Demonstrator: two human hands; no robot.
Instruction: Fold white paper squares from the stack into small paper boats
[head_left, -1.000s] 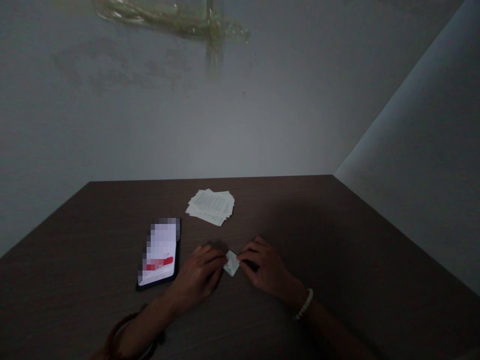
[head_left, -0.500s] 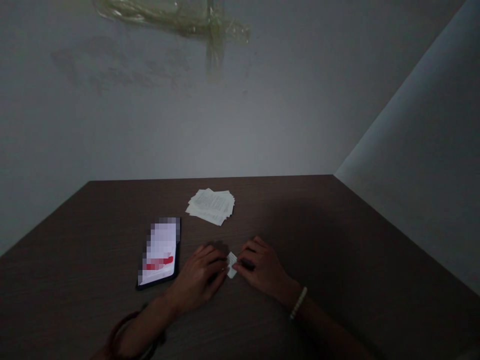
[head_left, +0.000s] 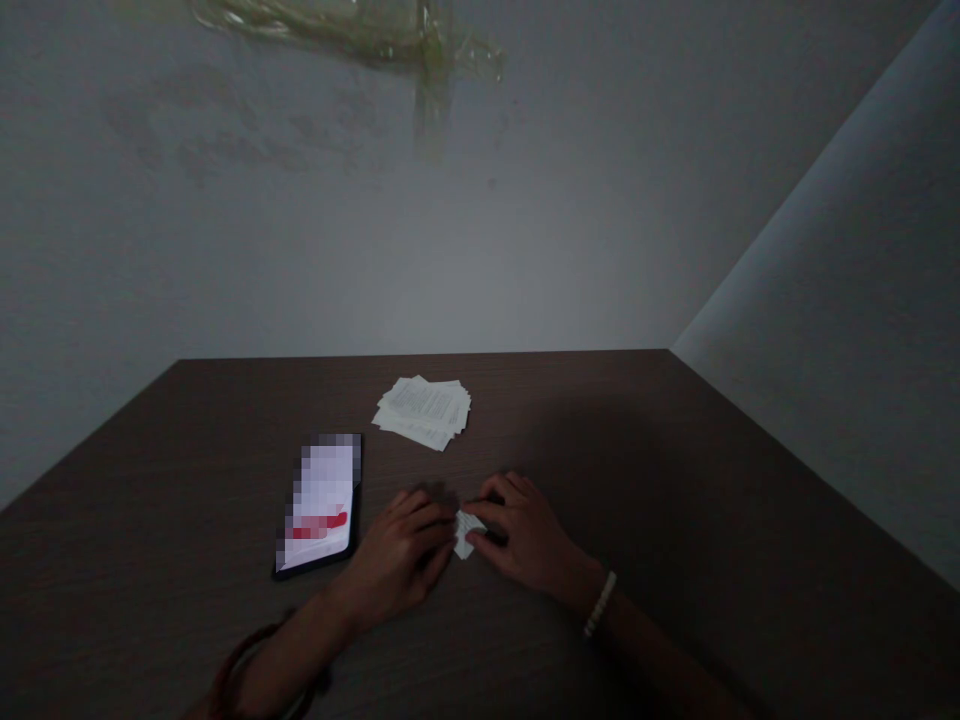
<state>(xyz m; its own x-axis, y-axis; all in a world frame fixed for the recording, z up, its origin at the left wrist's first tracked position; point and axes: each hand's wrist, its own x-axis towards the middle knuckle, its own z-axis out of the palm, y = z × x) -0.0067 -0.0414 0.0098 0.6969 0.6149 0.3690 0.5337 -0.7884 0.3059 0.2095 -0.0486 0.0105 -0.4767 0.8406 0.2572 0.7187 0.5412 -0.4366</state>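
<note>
A small folded piece of printed paper (head_left: 466, 535) lies on the brown table between my hands. My left hand (head_left: 401, 548) grips its left edge with thumb and fingertips. From the other side, my right hand (head_left: 525, 528) has its index finger on the paper's upper part and its thumb at the lower right edge, closed around that side. My fingers hide parts of the paper's edges. Fine lines of print show on its upward face.
A phone (head_left: 319, 500) with a lit, pixelated screen lies left of my left hand. A loose stack of printed paper sheets (head_left: 424, 410) rests farther back. The wooden table (head_left: 720, 520) meets a grey wall (head_left: 525, 250) with yellowish tape (head_left: 360, 40) on it.
The paper's face has changed from creased and plain-looking to one with lines of print. My right fingers have moved a little left over it, while my left hand stays nearly in place.
</note>
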